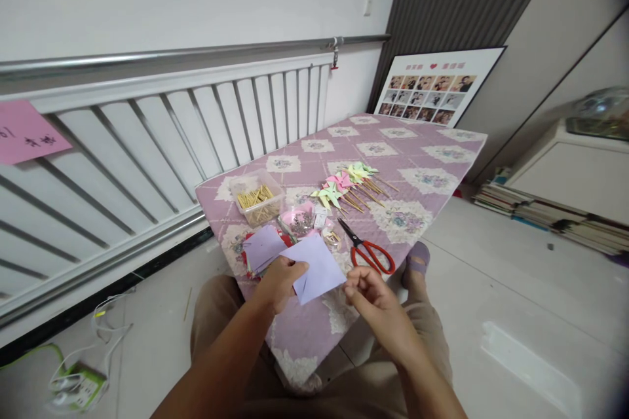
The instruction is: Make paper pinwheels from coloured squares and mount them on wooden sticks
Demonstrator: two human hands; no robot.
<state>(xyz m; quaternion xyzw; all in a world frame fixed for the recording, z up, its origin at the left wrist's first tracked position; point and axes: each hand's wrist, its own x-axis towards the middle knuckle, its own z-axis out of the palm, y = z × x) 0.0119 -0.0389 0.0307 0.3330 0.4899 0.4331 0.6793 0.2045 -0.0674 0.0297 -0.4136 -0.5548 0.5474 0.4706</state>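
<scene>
My left hand pinches the near left edge of a lilac paper square that lies partly folded on the purple quilted table. My right hand hovers just right of the paper, fingers curled, thumb and forefinger close together with nothing visible between them. Red-handled scissors lie just beyond my right hand. A stack of lilac paper sheets sits left of the folded square.
A clear tub of wooden sticks stands at the table's left edge. Finished paper pinwheels on sticks lie mid-table. A photo board leans at the far end. Books are stacked on the floor to the right. A radiator runs along the left.
</scene>
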